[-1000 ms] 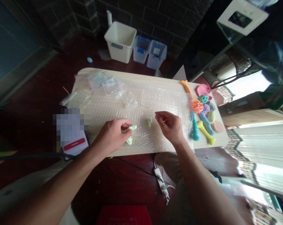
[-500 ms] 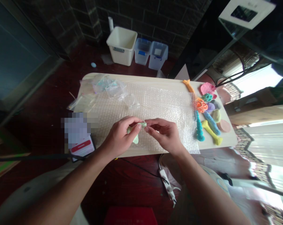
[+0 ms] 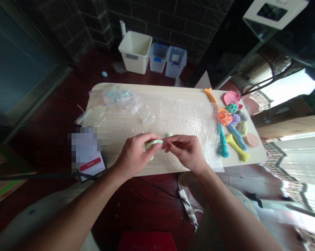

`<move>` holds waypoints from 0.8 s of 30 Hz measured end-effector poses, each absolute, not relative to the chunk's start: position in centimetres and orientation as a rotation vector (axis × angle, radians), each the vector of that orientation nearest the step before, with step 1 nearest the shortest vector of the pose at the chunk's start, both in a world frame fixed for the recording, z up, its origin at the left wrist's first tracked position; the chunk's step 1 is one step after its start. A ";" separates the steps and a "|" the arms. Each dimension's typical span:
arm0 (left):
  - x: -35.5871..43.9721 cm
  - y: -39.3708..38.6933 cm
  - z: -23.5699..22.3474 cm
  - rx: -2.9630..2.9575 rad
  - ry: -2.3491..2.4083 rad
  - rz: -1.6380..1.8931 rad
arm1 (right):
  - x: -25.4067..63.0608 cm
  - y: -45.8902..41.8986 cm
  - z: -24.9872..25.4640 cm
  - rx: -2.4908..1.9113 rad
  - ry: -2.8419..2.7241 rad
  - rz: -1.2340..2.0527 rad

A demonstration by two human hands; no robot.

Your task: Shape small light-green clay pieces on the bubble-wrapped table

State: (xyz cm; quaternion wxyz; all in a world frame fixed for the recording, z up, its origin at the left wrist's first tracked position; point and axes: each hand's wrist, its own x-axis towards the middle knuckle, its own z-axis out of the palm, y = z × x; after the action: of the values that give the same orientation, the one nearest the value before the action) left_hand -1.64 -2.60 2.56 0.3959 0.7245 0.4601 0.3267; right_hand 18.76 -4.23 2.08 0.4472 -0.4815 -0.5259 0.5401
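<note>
Between my two hands is a pale green piece of soft modelling clay (image 3: 155, 142), stretched into a narrow strip. My left hand (image 3: 136, 151) is closed around it, thumb and fingers pressing its sides. With thumb and forefinger, my right hand (image 3: 185, 150) pinches the strip's right end. A small pale green bit (image 3: 169, 134) shows just beyond my right fingertips; whether it lies on the sheet or joins the held piece I cannot tell. Under both hands the bubble wrap (image 3: 178, 115) covers the middle of the table.
Coloured clay shapes lie at the table's right end, among them a yellow bone shape (image 3: 237, 148), a teal stick (image 3: 222, 141) and a pink piece (image 3: 232, 98). Clear plastic bags (image 3: 127, 99) lie at the back left, a tablet (image 3: 93, 165) at the front left. Bins (image 3: 136, 55) stand behind.
The green clay now shows as a longer strip between my hands, and my right fingers have closed on its end. A small green bit has come into sight behind them.
</note>
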 end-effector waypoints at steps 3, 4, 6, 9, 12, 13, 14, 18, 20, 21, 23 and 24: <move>-1.7 -2.7 2.4 1.868 1.129 0.840 | 18.9 -4.3 2.0 -1.186 -1.291 1.366; -1.7 -2.8 2.3 1.877 1.120 0.841 | 18.9 -4.3 2.0 -1.182 -1.286 1.381; -1.7 -2.8 2.3 1.903 1.116 0.851 | 18.8 -4.2 2.1 -1.178 -1.273 1.413; -1.7 -2.8 2.3 1.998 1.107 0.901 | 18.7 -4.1 2.3 -1.187 -1.240 1.454; -1.7 -2.9 2.4 2.083 1.091 0.953 | 18.6 -4.0 2.3 -1.182 -1.198 1.501; -1.6 -3.0 2.3 2.093 1.093 0.965 | 18.6 -4.1 2.3 -1.177 -1.188 1.520; -1.6 -3.0 2.3 2.096 1.093 0.974 | 18.6 -4.1 2.3 -1.174 -1.180 1.533; -1.5 -3.3 2.0 2.080 1.054 0.988 | 18.6 -4.2 2.1 -1.168 -1.163 1.544; -1.5 -3.3 2.0 2.057 1.045 0.986 | 18.6 -4.2 2.1 -1.160 -1.145 1.549; -1.5 -3.3 2.1 2.042 1.051 0.981 | 18.5 -4.2 2.1 -1.153 -1.135 1.555; -1.5 -3.2 2.4 2.009 1.072 0.965 | 18.5 -4.1 2.1 -1.135 -1.122 1.559; -1.5 -3.2 2.5 1.992 1.083 0.955 | 18.4 -4.1 2.1 -1.127 -1.122 1.556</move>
State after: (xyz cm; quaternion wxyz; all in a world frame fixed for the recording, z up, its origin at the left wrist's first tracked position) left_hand -1.47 -3.17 2.51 0.3342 0.7631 0.4148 0.3660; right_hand 18.42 -4.06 2.11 0.4425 -0.4542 -0.4523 0.6272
